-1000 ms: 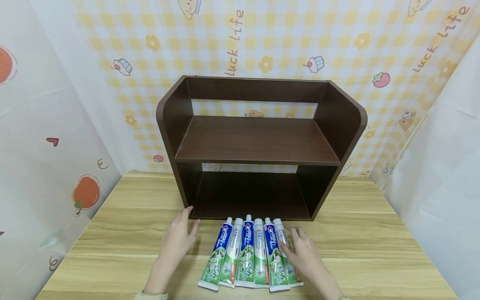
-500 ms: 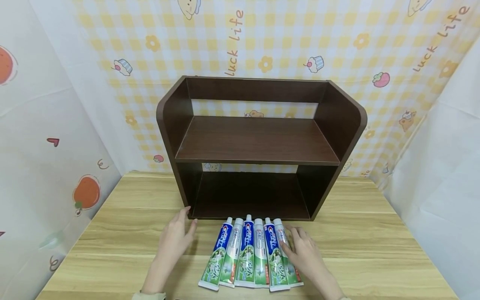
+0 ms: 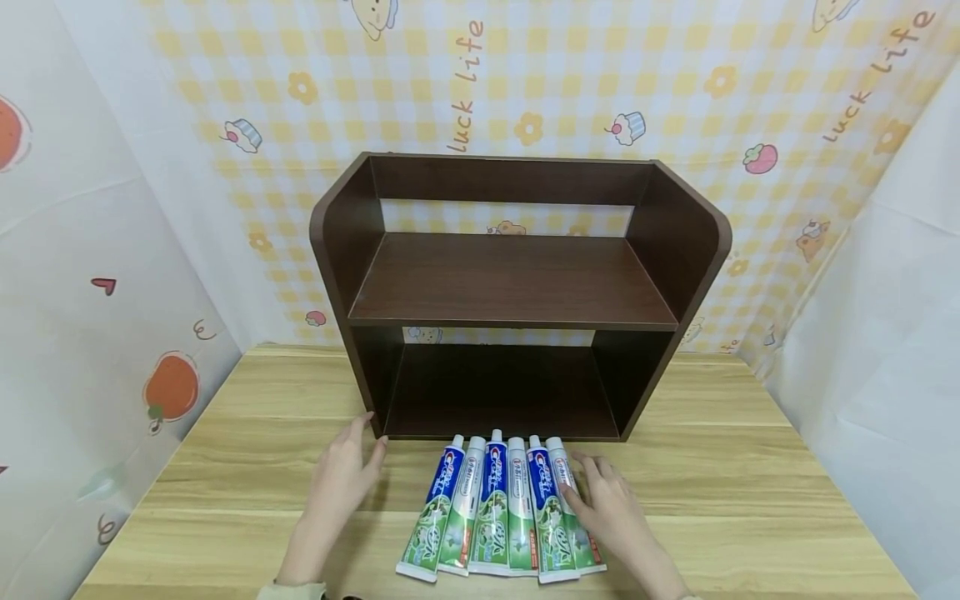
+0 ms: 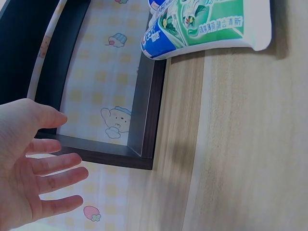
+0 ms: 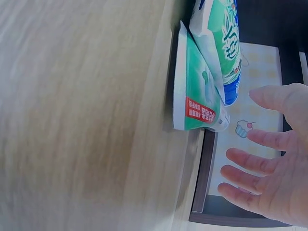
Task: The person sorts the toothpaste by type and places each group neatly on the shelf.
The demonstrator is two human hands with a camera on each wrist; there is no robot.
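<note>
Nearest, the left hand (image 3: 337, 479) has drifted a little outward and back from the front left corner of the shelf; its fingers are spread loosely and hold nothing. The right hand (image 3: 611, 504) has stayed put by the outermost tube on its side, fingers relaxed, gripping nothing; its thumb overlaps that tube in the head view, but I cannot tell whether they touch. Between the hands, the six tubes (image 3: 492, 517) lie fanned in a row on the table (image 3: 750, 500), caps pointing at the shelf, just as they lay a moment ago. So, as I judge it, the small shift of one hand has brought the work with the tubes no further along. Just beyond the caps stands the two-tier shelf (image 3: 517, 279), and behind it hangs the checked cloth (image 3: 562, 75), both unchanged
</note>
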